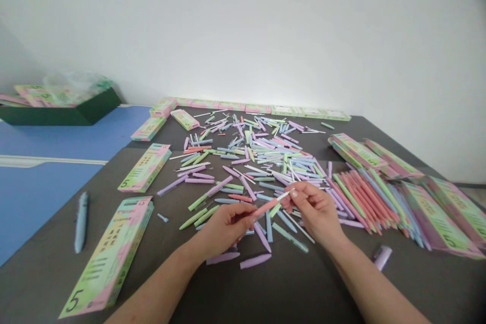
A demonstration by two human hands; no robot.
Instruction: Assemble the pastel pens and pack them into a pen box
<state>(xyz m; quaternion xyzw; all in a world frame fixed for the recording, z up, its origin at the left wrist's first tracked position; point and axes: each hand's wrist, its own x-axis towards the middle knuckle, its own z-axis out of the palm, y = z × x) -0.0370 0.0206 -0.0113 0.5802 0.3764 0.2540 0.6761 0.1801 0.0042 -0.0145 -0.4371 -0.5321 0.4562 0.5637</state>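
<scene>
My left hand (233, 223) is closed around a coral pen barrel (266, 207), which tilts up to the right. At the barrel's far end, my right hand (313, 207) pinches a white pen refill (284, 196) that lines up with the barrel and seems partly inside it. Both hands are held above the near side of a spread of loose pen parts (266, 152) in purple, green, blue and white. Purple pen barrels (255, 261) lie just below my left hand. To the right of my right hand is a row of coral, green and blue pens (368, 200).
Green-and-pink pen boxes (110, 253) line the left side, with more boxes (231, 106) along the back edge. Further packs (440, 212) lie at right. A blue pen (81, 223) rests at left. A dark green tray (64, 114) stands on the blue table (94, 134).
</scene>
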